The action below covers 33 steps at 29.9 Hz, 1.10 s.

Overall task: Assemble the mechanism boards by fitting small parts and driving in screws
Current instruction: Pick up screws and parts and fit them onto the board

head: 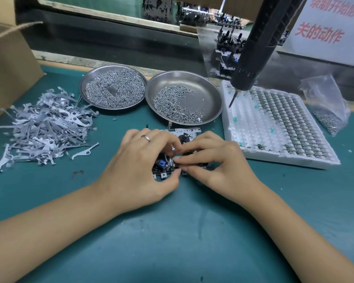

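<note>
A mechanism board (pixel 187 132), a perforated metal plate with black parts and a blue piece, lies on the green mat at the centre. My left hand (pixel 143 160) curls over its left side, thumb and fingers gripping the board's front edge. My right hand (pixel 217 160) lies over its right side, and its thumb and forefinger pinch a small part at the board's middle. Both hands hide most of the board. The small part is too tiny to identify.
Two steel dishes stand behind the board: one with springs (pixel 113 87), one with screws (pixel 184 99). A heap of grey metal levers (pixel 43 127) lies left. A white foam tray of parts (pixel 274 123) sits right, beneath a hanging black electric screwdriver (pixel 251 58). A bag of screws (pixel 325 107) lies far right.
</note>
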{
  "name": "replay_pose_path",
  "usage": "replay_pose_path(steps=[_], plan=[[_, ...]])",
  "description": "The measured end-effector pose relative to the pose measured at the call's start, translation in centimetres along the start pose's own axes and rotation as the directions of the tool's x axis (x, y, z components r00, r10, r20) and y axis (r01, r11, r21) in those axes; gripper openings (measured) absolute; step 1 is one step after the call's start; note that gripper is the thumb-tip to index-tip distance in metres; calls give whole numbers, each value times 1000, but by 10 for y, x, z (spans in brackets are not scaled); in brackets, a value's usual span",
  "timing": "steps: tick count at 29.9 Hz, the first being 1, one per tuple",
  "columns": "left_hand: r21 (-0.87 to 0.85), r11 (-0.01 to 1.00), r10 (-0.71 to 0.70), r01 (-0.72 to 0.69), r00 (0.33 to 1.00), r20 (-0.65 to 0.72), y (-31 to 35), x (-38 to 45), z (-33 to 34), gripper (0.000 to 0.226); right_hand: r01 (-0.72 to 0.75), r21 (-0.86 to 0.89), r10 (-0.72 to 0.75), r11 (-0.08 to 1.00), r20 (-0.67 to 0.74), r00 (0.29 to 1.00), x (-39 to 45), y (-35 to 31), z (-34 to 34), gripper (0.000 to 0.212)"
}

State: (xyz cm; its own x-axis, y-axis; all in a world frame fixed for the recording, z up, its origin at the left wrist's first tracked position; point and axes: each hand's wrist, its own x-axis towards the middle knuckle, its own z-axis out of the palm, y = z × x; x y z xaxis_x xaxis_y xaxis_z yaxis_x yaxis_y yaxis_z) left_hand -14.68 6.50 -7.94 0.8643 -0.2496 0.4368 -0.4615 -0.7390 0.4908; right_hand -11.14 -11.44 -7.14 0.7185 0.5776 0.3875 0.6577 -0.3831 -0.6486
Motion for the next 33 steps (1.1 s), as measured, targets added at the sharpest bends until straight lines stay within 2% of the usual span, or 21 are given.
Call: replay_pose_path(steps=[6,8,9,11,13,14,15,18,20,23,26,30,33], plan=[[-76,997,-18,17,1000,-20,-2,1,1,37,-40,64,41,997,-11,999,-1,-2,0,17],[-82,997,-13,11,1000,-25,-3,2,2,35,-21,42,25,999,-86,996,-1,-4,-1,19],[-78,997,-4,2,1000,-29,-3,2,2,34,0,13,2,1000,-180,984,-1,-5,-2,22],[-78,997,7,-10,999,-34,-6,1,3,28,9,-50,-31,999,-448,894,3,-9,-6,24],[-94,996,4,-7,999,-41,-7,2,4,25,-24,-48,-15,999,-678,735,15,-13,-17,30],[-101,995,4,-9,999,-44,-8,2,4,24,-52,-25,17,998,-739,673,25,-14,-26,38],[-106,994,6,-11,999,-47,-8,3,4,23,-92,2,61,996,-761,646,36,-16,-37,49],[-120,993,8,-15,998,-62,-9,4,4,22,-151,103,180,983,-701,690,74,-25,-66,77],[-127,992,2,-11,997,-72,-8,4,4,23,-111,138,175,984,-682,710,93,-30,-72,78],[-152,988,-20,5,995,-97,-6,6,5,23,-52,172,160,984,-704,692,107,-35,-66,67],[-183,983,-45,25,993,-106,-5,6,5,24,36,302,189,953,-679,709,105,-45,-53,53],[-234,969,-102,76,990,-101,-4,7,5,17,209,497,174,842,-616,768,83,-54,-31,20],[-245,964,-127,101,988,-93,-3,7,5,18,285,596,152,751,-575,804,69,-57,-13,19]])
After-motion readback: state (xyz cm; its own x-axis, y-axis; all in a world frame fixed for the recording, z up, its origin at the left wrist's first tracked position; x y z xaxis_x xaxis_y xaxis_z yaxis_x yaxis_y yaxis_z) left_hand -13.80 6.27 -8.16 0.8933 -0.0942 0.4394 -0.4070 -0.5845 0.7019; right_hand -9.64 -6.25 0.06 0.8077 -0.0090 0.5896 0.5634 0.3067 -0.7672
